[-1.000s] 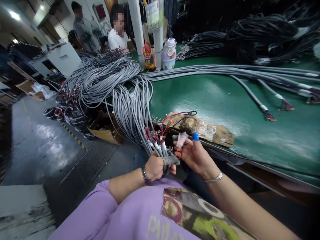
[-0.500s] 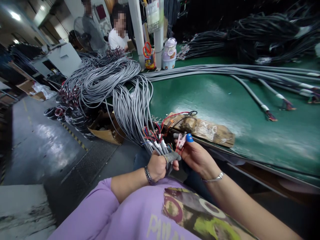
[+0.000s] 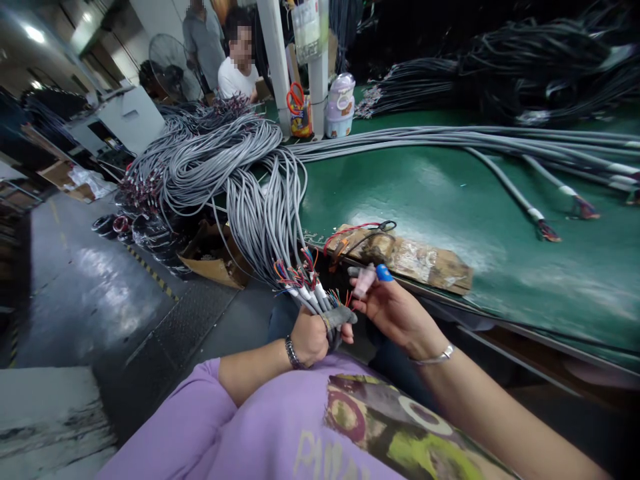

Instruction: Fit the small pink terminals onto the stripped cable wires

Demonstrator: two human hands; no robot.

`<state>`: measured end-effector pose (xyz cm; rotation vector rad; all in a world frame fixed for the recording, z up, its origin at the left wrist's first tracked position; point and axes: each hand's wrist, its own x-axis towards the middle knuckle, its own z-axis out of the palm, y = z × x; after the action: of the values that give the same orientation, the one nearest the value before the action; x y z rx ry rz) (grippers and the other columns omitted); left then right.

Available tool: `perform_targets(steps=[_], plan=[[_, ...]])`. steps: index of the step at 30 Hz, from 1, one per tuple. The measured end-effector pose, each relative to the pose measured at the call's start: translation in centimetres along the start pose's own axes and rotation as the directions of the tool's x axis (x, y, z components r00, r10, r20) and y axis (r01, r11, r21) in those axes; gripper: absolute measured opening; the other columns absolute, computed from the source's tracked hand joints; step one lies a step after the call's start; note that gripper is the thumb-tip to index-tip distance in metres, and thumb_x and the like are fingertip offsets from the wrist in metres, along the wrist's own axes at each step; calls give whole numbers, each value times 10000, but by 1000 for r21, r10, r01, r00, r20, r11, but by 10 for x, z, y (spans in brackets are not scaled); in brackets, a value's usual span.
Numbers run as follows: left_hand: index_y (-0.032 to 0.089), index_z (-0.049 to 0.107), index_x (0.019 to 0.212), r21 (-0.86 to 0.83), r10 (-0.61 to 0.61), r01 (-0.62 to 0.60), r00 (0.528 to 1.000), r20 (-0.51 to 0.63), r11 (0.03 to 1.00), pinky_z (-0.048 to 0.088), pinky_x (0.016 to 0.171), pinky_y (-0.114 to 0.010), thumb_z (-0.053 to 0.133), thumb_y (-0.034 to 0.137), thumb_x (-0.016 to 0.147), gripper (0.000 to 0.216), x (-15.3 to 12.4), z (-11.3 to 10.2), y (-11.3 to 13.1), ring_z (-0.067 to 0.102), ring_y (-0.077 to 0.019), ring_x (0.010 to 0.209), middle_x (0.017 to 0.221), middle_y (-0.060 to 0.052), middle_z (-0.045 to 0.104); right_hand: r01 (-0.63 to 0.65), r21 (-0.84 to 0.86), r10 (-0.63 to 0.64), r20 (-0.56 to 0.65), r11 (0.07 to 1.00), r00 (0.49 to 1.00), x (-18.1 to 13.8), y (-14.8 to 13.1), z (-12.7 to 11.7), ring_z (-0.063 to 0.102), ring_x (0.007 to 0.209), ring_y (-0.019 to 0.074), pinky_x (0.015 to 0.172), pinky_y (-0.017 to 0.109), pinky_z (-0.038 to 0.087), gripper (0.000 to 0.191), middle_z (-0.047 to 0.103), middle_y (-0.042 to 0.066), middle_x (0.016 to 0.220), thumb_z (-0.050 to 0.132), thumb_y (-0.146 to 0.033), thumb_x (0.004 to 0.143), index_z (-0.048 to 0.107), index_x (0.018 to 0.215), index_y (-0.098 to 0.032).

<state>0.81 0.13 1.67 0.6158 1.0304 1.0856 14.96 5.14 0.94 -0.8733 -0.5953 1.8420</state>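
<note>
My left hand (image 3: 311, 339) is closed round a bundle of grey cables (image 3: 313, 303), its thumb wrapped in a grey cover. White bands ring the cables near their stripped ends. Thin coloured wires (image 3: 297, 273) fan out above the fist, toward the bench edge. Just right of them, my right hand (image 3: 393, 312) pinches a small pale pink clip-like piece (image 3: 365, 281); blur hides its exact kind. A blue cover (image 3: 384, 273) sits on a right-hand digit. Some coloured wire tips reach close to the right fingers, but whether they touch is unclear.
Coiled grey cables (image 3: 225, 153) hang over the green bench (image 3: 415, 180). A taped cardboard strip (image 3: 425, 262) lies along its edge. A lidded container (image 3: 341, 107) and red-handled scissors (image 3: 296, 97) stand by the post. A person in white (image 3: 237, 77) sits beyond; another stands behind.
The coloured wire ends in my left hand have shifted slightly left and fanned out. My right hand has moved a little rightward with the pink piece, which has tilted. The standing person behind has moved right.
</note>
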Motion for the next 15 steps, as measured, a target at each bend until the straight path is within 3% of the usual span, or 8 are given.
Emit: perform_targets(steps=[8,15], plan=[[114,630,571,-36,39,-42,995,-87,998,419,437,-239,793,423,514,355,2,12,7,509,-105,402,445,-14,554,-31,91,33,-19,995,999,0,3,1,612,650,127,588,246,518,294,708,12,792,720,-509,741,702,778,-218],[117,602,539,-4,32,-33,993,-110,999,405,413,-237,793,444,507,380,6,15,7,460,-87,353,404,-3,519,15,175,0,-83,985,997,2,4,6,602,622,126,596,244,509,245,701,1,719,793,-428,694,692,740,-210]])
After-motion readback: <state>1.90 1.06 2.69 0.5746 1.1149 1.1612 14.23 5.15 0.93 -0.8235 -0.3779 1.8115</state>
